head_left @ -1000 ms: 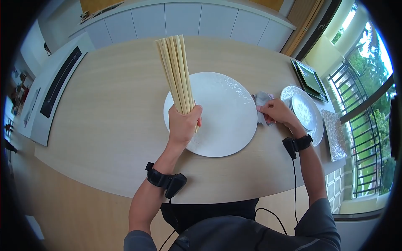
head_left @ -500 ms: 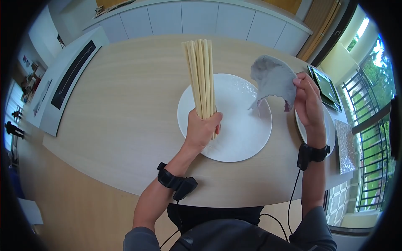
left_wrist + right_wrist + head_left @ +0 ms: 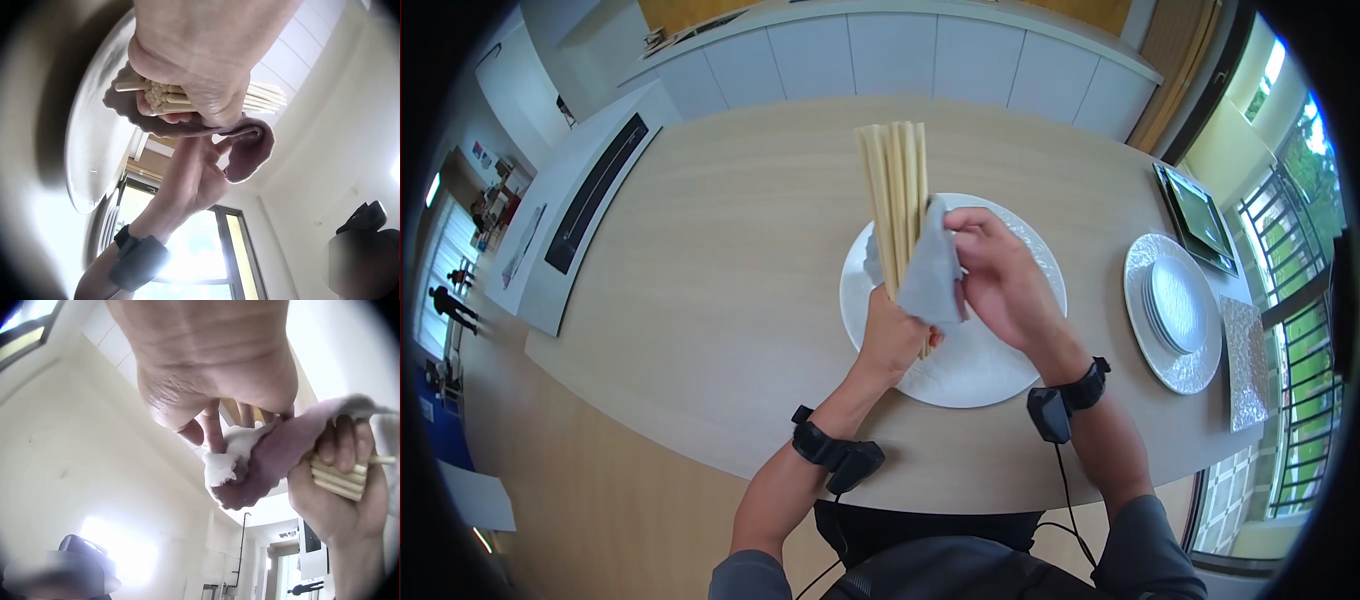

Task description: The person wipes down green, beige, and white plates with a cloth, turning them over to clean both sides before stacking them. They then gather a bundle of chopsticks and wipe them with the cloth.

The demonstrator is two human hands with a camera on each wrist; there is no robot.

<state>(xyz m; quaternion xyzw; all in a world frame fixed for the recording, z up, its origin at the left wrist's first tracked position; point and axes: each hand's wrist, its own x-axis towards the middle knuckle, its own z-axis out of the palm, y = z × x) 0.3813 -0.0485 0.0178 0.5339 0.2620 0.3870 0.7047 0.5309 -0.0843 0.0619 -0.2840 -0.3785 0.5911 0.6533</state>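
My left hand [image 3: 890, 338] grips a thick bundle of pale chopsticks [image 3: 888, 190] around its lower part, and the bundle stands nearly upright. A cloth [image 3: 932, 268], grey on one face and purple on the other, lies against the chopsticks just above that hand and partly wraps behind them. My right hand [image 3: 1012, 285] holds the cloth at its right side with bent fingers; the right wrist view shows the fingers [image 3: 214, 428] behind the bunched cloth [image 3: 275, 453]. In the left wrist view the chopstick ends [image 3: 156, 97] stick out below the left fist. Beneath both hands lies a large white round plate [image 3: 975, 378].
At the table's right side, small white plates [image 3: 1180, 300] are stacked on a bigger textured plate [image 3: 1140, 285]. A glittery rectangular tray [image 3: 1246, 365] lies beside them, with dark green rectangular plates [image 3: 1200, 220] behind. Cables run down from both wrist cameras.
My right hand lifted the cloth from beside the plate's right edge and carried it left onto the chopsticks. The left hand keeps its grip on the bundle.
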